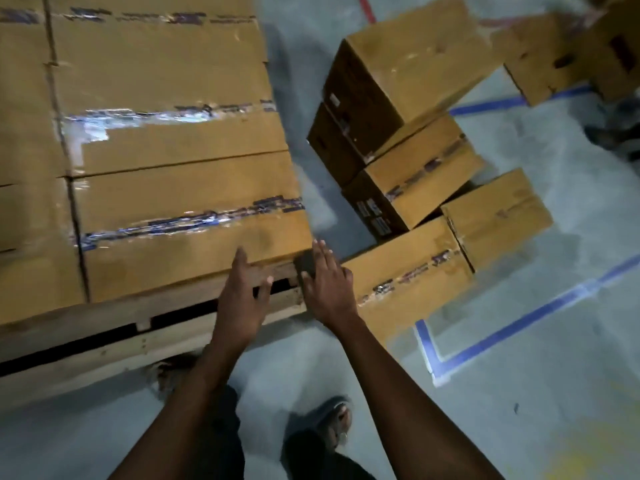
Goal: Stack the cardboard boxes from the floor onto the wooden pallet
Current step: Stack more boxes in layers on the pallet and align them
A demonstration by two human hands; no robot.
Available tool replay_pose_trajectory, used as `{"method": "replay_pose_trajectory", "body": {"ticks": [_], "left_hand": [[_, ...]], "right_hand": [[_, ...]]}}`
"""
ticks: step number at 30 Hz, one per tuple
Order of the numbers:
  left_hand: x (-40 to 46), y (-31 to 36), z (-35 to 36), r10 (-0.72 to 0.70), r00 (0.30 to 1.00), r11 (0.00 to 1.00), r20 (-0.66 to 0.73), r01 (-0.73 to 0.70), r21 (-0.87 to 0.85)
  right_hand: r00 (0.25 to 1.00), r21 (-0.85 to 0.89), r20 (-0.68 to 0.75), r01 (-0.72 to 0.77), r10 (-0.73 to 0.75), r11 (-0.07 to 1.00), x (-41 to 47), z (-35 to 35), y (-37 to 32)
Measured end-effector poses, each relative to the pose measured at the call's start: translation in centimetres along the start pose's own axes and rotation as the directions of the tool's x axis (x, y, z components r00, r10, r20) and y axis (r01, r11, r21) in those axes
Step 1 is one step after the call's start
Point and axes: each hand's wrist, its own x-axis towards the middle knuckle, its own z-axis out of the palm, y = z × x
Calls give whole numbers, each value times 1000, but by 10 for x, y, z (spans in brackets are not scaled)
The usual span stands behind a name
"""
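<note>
Cardboard boxes (166, 188), brown, rectangular and sealed shut along their top seams with glossy, scuffed printed tape, lie side by side on the wooden pallet (104, 327); their contents are hidden. Nearest the viewer, a sandalled foot (334, 422) stands on the grey concrete floor (519, 393). Both forearms reach forward. The left hand (242, 299), fingers straight and spread, its grip open, has its fingertips at the near edge of the closest box on the pallet. The right hand (325, 285), likewise flat and open, sits at the pallet's right corner, just beside a floor box (412, 282); whether it touches that box cannot be told. The pallet is of rough, pale planks with dark gaps between its tiers. Blue tape lines (519, 323) mark the floor. Beyond, further sealed boxes form a loose pile (408, 133), some resting askew on others. Farthest right, blurred boxes with cut hand-holes (554, 60) and a red floor line (367, 8).
</note>
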Motion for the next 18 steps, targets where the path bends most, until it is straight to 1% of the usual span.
{"method": "replay_pose_trajectory", "body": {"ticks": [1, 3, 4, 6, 7, 9, 12, 16, 18], "left_hand": [[-18, -9, 16, -96, 995, 994, 24, 97, -57], [-61, -16, 54, -252, 964, 950, 86, 263, -169], [-80, -15, 71, -329, 939, 919, 100, 342, -197], [-112, -14, 100, -488, 868, 846, 89, 495, -198], [-124, -5, 113, -538, 838, 815, 90, 544, -198], [-140, 21, 137, -559, 823, 799, 103, 568, -198], [-145, 58, 160, -526, 845, 815, 98, 534, -226], [-123, 91, 188, -486, 861, 825, 151, 509, -244], [-105, 97, 203, -454, 880, 847, 137, 475, -241]], "right_hand": [[1000, 36, 0, -22, 22, 999, -16, 1, 21], [996, 120, -9, -90, 92, 989, -56, -2, 72], [992, 156, -7, -121, 124, 980, -76, -5, 97], [982, 192, 25, -189, 188, 963, -109, -14, 140], [976, 194, 42, -220, 216, 956, -123, -21, 164], [965, 187, 55, -261, 256, 947, -142, -35, 208], [961, 164, 36, -276, 274, 947, -146, -62, 263], [933, 211, 26, -356, 359, 910, -122, -88, 325], [914, 228, 34, -400, 404, 888, -104, -96, 353]]}}
